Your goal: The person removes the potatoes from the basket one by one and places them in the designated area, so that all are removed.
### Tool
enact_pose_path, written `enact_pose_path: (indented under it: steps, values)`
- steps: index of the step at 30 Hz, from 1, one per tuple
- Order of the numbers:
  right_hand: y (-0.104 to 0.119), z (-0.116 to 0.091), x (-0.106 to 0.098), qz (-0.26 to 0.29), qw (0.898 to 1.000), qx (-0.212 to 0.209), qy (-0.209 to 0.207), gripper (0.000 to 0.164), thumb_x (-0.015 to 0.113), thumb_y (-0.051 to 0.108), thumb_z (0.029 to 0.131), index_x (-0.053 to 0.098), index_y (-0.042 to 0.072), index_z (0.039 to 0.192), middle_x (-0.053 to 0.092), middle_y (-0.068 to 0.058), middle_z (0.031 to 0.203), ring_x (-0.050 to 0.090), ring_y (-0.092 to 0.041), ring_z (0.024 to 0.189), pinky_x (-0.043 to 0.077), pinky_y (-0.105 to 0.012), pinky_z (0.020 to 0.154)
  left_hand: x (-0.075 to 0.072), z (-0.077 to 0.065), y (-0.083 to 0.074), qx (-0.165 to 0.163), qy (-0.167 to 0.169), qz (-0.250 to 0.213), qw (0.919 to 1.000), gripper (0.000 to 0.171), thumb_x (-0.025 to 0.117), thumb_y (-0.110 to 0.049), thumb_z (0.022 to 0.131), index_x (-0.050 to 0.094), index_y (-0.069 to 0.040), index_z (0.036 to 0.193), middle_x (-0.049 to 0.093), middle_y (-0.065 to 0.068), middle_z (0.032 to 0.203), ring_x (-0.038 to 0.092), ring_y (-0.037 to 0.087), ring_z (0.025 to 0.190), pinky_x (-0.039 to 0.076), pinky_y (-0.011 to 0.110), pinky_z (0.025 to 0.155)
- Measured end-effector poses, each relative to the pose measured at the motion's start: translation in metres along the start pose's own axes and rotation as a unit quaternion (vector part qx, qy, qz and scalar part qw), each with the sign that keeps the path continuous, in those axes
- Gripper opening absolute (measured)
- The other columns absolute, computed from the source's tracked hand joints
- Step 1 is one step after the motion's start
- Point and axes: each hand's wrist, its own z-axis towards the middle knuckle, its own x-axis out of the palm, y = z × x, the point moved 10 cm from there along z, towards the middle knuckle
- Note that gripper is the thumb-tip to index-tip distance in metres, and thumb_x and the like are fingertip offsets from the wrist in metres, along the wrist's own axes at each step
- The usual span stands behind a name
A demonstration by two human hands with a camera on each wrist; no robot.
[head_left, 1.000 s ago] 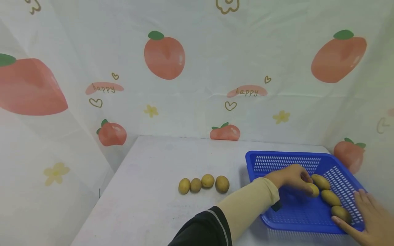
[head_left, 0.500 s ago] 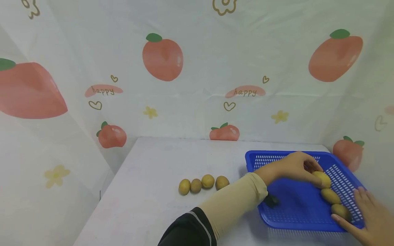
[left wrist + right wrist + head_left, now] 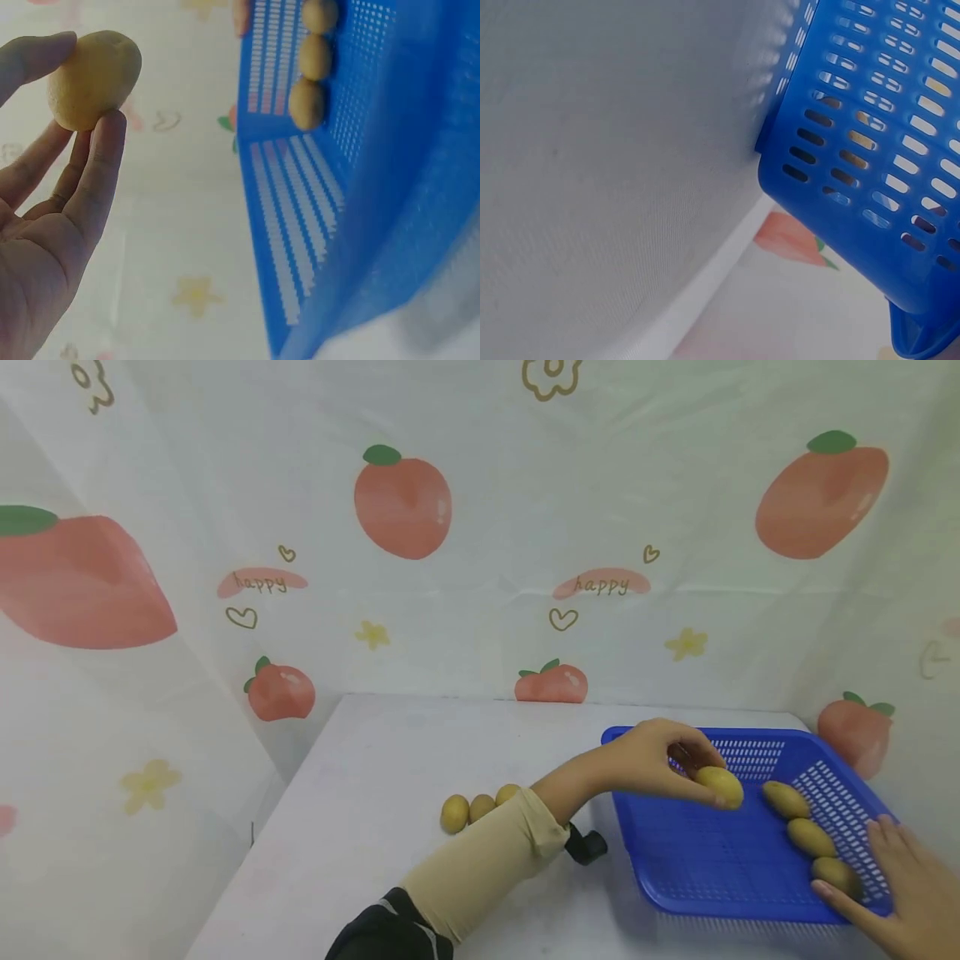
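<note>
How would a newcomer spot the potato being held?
Find the blue basket on the white table. Over it in the head view, the left hand pinches a yellowish potato. Three potatoes lie in the basket, more potatoes on the table; it alone is held.

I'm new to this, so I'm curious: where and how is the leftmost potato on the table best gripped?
Probably from above, pinching the near and far sides of the leftmost potato: its neighbour sits close on the right, leaving little room for a finger there.
</note>
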Motion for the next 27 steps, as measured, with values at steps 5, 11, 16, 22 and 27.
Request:
enact_pose_path:
  steps: [5,11,16,22,27]
  values:
    - [-0.002,-0.001,0.000,0.006,1.000,-0.007,-0.017,0.128,0.062,0.068,0.093,0.004,-0.029,0.151,-0.013,-0.048,0.158,-0.014,-0.063,0.153,-0.027,-0.057,0.118,-0.022,-0.033,0.008,0.016,-0.041,-0.036,0.9984,0.034,0.090,-0.014,0.086,0.074,-0.010,0.115,0.071,-0.012,0.101,0.067,-0.004,0.091,0.061,0.019,0.088]
    - [-0.001,-0.001,-0.002,0.007,1.000,-0.011,-0.023,0.126,0.063,0.068,0.093,0.007,-0.029,0.152,-0.009,-0.049,0.158,-0.011,-0.063,0.153,-0.025,-0.059,0.121,-0.040,-0.069,0.022,-0.002,-0.071,-0.032,0.9969,0.034,0.089,-0.013,0.086,0.074,-0.011,0.116,0.071,-0.009,0.104,0.068,-0.002,0.093,0.062,0.021,0.088]
    - [0.000,0.000,0.001,-0.028,0.999,0.000,0.026,0.129,0.056,0.074,0.094,0.006,-0.031,0.150,-0.008,-0.052,0.154,-0.006,-0.068,0.149,0.011,-0.085,0.114,-0.049,-0.096,0.034,-0.016,-0.083,-0.054,0.9949,0.034,0.089,-0.011,0.086,0.074,-0.009,0.116,0.073,-0.003,0.106,0.070,0.001,0.094,0.064,0.025,0.088]
    - [0.002,0.001,0.000,-0.024,0.999,0.003,0.038,0.129,0.055,0.074,0.095,0.007,-0.033,0.147,-0.008,-0.053,0.152,-0.008,-0.069,0.148,0.011,-0.086,0.113,-0.065,-0.132,0.046,-0.027,-0.112,-0.072,0.9907,0.036,0.089,-0.011,0.085,0.074,-0.010,0.118,0.075,0.000,0.110,0.072,0.008,0.099,0.064,0.030,0.090]
    - [0.001,0.001,-0.001,-0.014,0.999,0.004,0.029,0.128,0.056,0.073,0.095,0.007,-0.033,0.148,-0.010,-0.053,0.153,-0.010,-0.068,0.149,0.004,-0.084,0.115,-0.081,-0.162,0.056,-0.044,-0.143,-0.066,0.9864,0.034,0.088,-0.014,0.086,0.075,-0.013,0.117,0.074,0.002,0.111,0.072,0.014,0.103,0.064,0.033,0.092]
